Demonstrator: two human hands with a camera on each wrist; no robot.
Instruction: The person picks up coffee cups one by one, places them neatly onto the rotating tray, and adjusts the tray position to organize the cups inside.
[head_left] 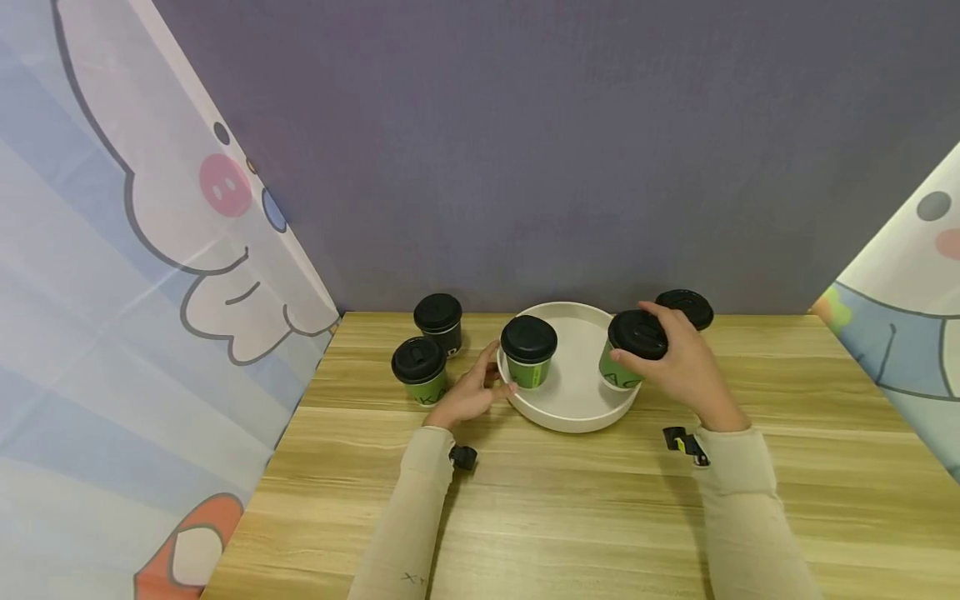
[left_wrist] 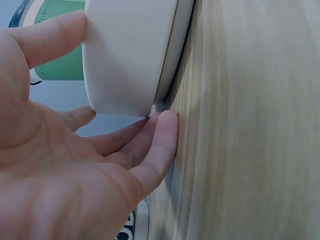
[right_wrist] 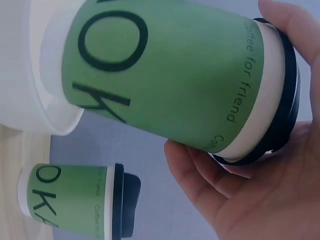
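- Green lidded cup [head_left: 618, 375]: one, over the right part of the white tray [head_left: 573, 417], held by the right hand [head_left: 686, 367]; whether its base touches the tray floor cannot be told.
- Risk, tipping: cup looks tilted in the right wrist view; released at that lean, it might rock or topple against the tray's wall.
- Risk, lid: grip sits high, at the black lid [head_left: 637, 333]; were the lid loose, a lift could pull it off and drop the cup.
- Risk, knock: a second cup [right_wrist: 75, 197] stands on the counter [head_left: 570, 517], just beyond the right hand; a backward sweep of the knuckles could upset it.
- Risk, slide: a bump on the tray's wall could shift the tray and rock the tray cup [head_left: 528, 372], standing near the left rim.
- Right fingers [right_wrist: 187, 170]: curled round the cup's top, lid rim between thumb and fingers; the body extends below them, base farthest off, beside the tray's wall.
- Left hand [head_left: 468, 396]: holds the tray's left side in a fairly wide grip, thumb at the rim, fingertips [left_wrist: 167, 125] low at its foot; held cup well apart, across the tray.
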